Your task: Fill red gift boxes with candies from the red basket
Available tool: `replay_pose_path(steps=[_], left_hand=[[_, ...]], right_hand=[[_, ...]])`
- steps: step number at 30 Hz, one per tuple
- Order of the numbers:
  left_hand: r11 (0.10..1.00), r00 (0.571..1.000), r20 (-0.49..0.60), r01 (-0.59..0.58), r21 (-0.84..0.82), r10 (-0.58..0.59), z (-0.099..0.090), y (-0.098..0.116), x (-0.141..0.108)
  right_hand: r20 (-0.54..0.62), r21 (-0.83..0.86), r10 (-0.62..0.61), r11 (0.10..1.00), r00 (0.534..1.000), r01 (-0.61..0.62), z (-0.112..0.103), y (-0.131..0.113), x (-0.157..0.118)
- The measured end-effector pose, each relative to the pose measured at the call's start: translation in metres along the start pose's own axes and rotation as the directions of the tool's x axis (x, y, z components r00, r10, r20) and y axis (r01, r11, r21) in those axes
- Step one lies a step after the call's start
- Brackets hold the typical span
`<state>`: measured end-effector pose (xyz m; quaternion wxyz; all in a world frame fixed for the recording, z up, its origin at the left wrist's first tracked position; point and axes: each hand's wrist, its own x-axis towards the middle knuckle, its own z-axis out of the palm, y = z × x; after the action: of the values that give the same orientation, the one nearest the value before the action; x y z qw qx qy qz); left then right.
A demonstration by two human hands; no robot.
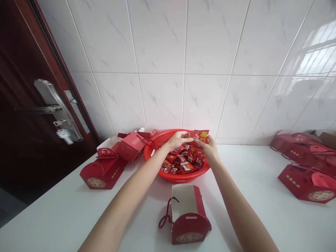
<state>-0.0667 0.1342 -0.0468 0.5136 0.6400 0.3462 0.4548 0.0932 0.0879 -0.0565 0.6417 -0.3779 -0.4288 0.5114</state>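
Both hands hold a red candy packet with yellow print above the back right part of a red plastic basket. My left hand pinches the packet's left end. At its right end, my right hand grips it between thumb and fingers. Many wrapped candies, mostly red, lie in the basket below. In front of the basket stands an open red box with a white inside and a dark red cord hanging over its left side.
Several red boxes stand left of the basket, some with open flaps. More red boxes sit at the far right of the white table. A tiled wall rises behind, and a dark door is at the left.
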Motion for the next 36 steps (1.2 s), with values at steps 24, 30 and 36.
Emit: replay_pose_path(steps=[24, 30, 36], left_hand=[[0.605, 0.941, 0.141, 0.079, 0.792, -0.308, 0.002, -0.010, -0.007], [0.551, 0.930, 0.199, 0.006, 0.834, -0.310, 0.009, -0.016, -0.005], [0.456, 0.911, 0.262, -0.095, 0.885, -0.319, 0.019, -0.020, -0.004]], right_hand=[[-0.112, 0.001, -0.042, 0.999, 0.993, 0.042, -0.005, 0.011, 0.011], [-0.110, -0.015, -0.051, 0.999, 0.993, 0.049, -0.006, 0.014, 0.013], [-0.111, -0.014, -0.048, 0.999, 0.993, 0.046, -0.007, 0.016, 0.016]])
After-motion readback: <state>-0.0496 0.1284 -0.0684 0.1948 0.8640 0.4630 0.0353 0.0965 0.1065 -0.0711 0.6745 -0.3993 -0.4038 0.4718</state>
